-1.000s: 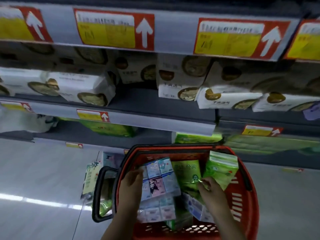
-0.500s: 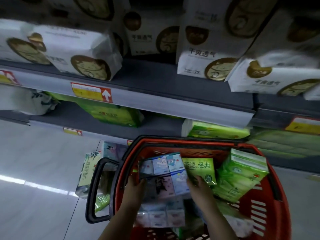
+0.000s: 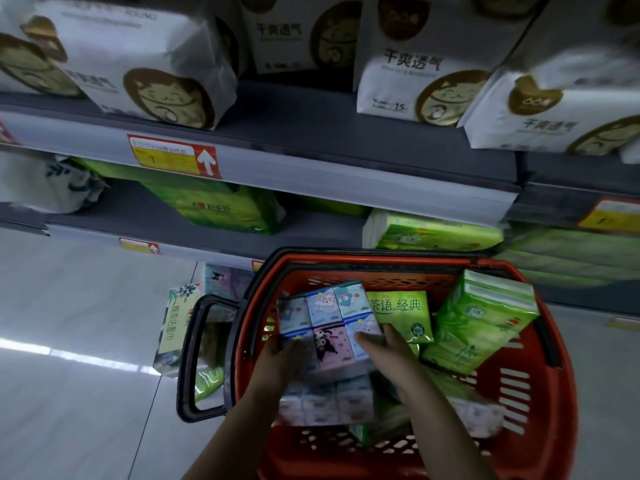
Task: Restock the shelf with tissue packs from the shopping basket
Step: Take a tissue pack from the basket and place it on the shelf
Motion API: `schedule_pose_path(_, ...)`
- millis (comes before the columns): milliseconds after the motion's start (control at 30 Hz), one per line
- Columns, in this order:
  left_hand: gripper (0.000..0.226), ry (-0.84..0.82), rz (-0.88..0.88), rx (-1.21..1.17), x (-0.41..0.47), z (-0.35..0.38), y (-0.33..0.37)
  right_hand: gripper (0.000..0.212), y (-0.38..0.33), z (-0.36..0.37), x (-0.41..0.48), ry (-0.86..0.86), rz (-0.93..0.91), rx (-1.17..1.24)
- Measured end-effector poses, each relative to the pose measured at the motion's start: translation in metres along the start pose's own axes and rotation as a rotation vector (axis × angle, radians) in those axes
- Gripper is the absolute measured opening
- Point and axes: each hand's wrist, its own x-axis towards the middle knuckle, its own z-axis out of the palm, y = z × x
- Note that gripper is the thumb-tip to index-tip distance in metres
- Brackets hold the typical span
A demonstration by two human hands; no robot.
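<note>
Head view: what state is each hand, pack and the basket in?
left hand: grips the cartoon tissue pack at its left edge.
right hand: grips its right edge.
cartoon tissue pack: held between both hands, inside the red basket.
red basket: holds several packs.
green tissue pack: tilted, leaning in the basket.

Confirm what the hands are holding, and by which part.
Both grip the cartoon tissue pack: left hand on its left side, right hand on its right side, over the basket.
</note>
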Motion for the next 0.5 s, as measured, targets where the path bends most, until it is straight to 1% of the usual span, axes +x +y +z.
schedule_pose_path(100, 0.028, -0.018, -0.021, -0.043, -0.007, -0.002, 0.008, 0.033, -0.004, -0.003, -0.007, 0.011, -0.007, 0.014)
schedule_pose_path(133, 0.032, -0.018, -0.021, -0.048, -0.008, -0.003, 0.009, 0.034, -0.005, -0.004, -0.009, 0.021, -0.013, 0.022)
schedule_pose_path(200, 0.034, -0.024, -0.017, -0.028, -0.013, -0.006, 0.011, 0.035, -0.009, -0.006, -0.015, 0.023, -0.025, 0.033)
schedule_pose_path(300, 0.028, -0.028, -0.001, -0.028, -0.026, -0.010, 0.015, 0.034, -0.014, -0.011, -0.030, 0.012, -0.029, 0.043)
schedule_pose_path(400, 0.008, -0.027, 0.004, -0.062, -0.040, -0.014, 0.020, 0.033, -0.018, -0.016, -0.045, 0.018, -0.050, 0.061)
schedule_pose_path(500, 0.010, -0.061, 0.000, -0.112, -0.057, -0.017, 0.030, 0.039, -0.024, -0.022, -0.061, 0.037, -0.055, 0.086)
